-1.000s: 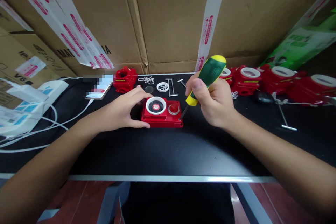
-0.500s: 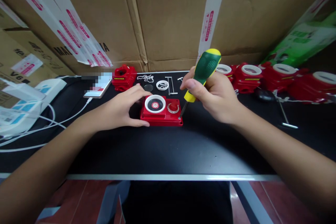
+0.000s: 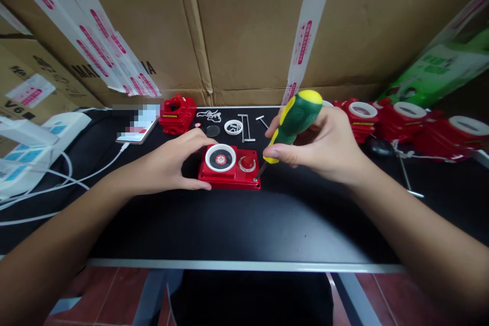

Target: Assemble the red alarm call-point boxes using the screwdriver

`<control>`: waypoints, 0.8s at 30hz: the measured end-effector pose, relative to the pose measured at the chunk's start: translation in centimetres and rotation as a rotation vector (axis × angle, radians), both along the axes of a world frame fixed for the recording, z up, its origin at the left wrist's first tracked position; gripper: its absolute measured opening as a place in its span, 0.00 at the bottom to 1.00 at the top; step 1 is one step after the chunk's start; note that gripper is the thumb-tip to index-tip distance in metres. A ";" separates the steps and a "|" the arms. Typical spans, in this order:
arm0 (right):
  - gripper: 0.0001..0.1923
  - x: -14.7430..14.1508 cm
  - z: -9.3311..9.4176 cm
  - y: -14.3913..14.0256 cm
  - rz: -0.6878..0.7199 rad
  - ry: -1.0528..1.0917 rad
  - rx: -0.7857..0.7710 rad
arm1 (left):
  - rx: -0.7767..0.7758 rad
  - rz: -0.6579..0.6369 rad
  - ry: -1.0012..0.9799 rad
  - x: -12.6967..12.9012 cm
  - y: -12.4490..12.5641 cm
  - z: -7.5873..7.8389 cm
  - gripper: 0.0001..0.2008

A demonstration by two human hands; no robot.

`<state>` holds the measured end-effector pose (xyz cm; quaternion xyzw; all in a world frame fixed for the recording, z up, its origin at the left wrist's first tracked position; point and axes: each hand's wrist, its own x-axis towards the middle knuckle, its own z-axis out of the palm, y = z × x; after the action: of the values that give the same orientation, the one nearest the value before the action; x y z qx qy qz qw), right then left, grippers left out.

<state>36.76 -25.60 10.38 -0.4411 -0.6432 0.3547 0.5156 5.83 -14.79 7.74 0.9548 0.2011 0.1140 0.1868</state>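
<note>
A red housing (image 3: 234,182) lies flat on the black table. It has a white ring (image 3: 220,158) around a black disc on its left and a small red knob (image 3: 247,163) on its right. My left hand (image 3: 168,163) grips the housing's left end, thumb at the front and fingers behind. In my right hand (image 3: 317,147) is a screwdriver (image 3: 300,117) with a green and yellow handle, held slanting. Its tip meets a screw (image 3: 255,179) at the housing's front right corner.
Behind the housing are a white ring of screws (image 3: 233,128), metal T-shaped tools (image 3: 248,130), a dark disc (image 3: 213,131) and white cord (image 3: 208,115). Another red housing (image 3: 178,115) and a phone (image 3: 139,125) stand left; several red housings (image 3: 408,121) line the right. Cardboard (image 3: 244,35) rises behind.
The screwdriver handle has tipped lower toward the right, and my right fingers have shifted on it. My left hand keeps its hold. The whole view has moved slightly.
</note>
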 end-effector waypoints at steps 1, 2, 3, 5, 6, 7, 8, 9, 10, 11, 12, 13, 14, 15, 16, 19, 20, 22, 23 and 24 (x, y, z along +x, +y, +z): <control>0.22 0.0 0.1 -0.1 0.015 0.020 -0.012 | -0.004 0.000 0.001 0.0 0.0 0.0 0.36; 0.21 0.1 0.1 -0.1 0.026 0.030 -0.015 | -0.007 0.001 0.002 0.0 0.0 0.0 0.36; 0.21 0.1 0.1 -0.1 0.032 0.030 -0.011 | -0.006 0.002 0.000 0.0 0.0 0.0 0.36; 0.20 0.2 0.0 -0.2 0.036 0.019 0.014 | -0.003 0.006 -0.003 0.1 -0.1 0.0 0.36; 0.20 0.3 0.0 -0.2 0.035 0.006 0.031 | -0.001 0.009 -0.004 0.1 -0.1 0.1 0.35; 0.20 0.3 -0.1 -0.2 0.029 -0.010 0.054 | -0.001 0.014 -0.002 0.1 -0.2 0.1 0.35; 0.20 0.3 -0.2 -0.1 0.019 -0.024 0.080 | -0.002 0.019 0.002 0.1 -0.2 0.1 0.35; 0.20 0.3 -0.2 -0.1 0.009 -0.032 0.107 | -0.003 0.023 0.009 0.1 -0.2 0.1 0.36; 0.20 0.3 -0.3 -0.1 0.003 -0.033 0.128 | -0.005 0.027 0.016 0.1 -0.2 0.2 0.36; 0.21 0.2 -0.3 -0.1 0.004 -0.029 0.139 | -0.006 0.028 0.019 0.1 -0.3 0.2 0.36; 0.21 0.1 -0.4 -0.2 0.008 -0.021 0.140 | -0.006 0.028 0.022 0.1 -0.3 0.3 0.35; 0.21 0.0 -0.4 -0.2 0.015 -0.014 0.134 | -0.005 0.026 0.024 0.1 -0.3 0.3 0.35; 0.21 0.0 -0.4 -0.2 0.020 -0.011 0.122 | -0.004 0.023 0.026 0.1 -0.3 0.3 0.34; 0.21 -0.1 -0.4 -0.2 0.026 -0.010 0.110 | -0.004 0.020 0.027 0.1 -0.4 0.4 0.34; 0.20 -0.1 -0.4 -0.2 0.033 -0.006 0.101 | -0.003 0.018 0.027 0.1 -0.4 0.4 0.34; 0.20 -0.1 -0.4 0.0 0.069 0.028 0.074 | -0.003 0.010 0.026 0.2 -0.4 0.5 0.33; 0.20 -0.1 -0.4 0.0 0.077 0.044 0.064 | -0.003 0.009 0.026 0.2 -0.3 0.5 0.33; 0.19 0.1 -0.4 0.1 0.084 0.066 0.039 | -0.004 0.012 0.026 0.2 -0.3 0.5 0.33; 0.19 0.2 -0.3 0.1 0.085 0.068 0.023 | -0.004 0.015 0.026 0.2 -0.3 0.5 0.34; 0.18 0.3 -0.2 0.1 0.087 0.064 0.006 | -0.004 0.017 0.025 0.1 -0.3 0.6 0.34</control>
<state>37.08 -25.47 10.14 -0.3995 -0.6461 0.3888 0.5213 5.97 -15.06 8.29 0.9540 0.2117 0.1034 0.1853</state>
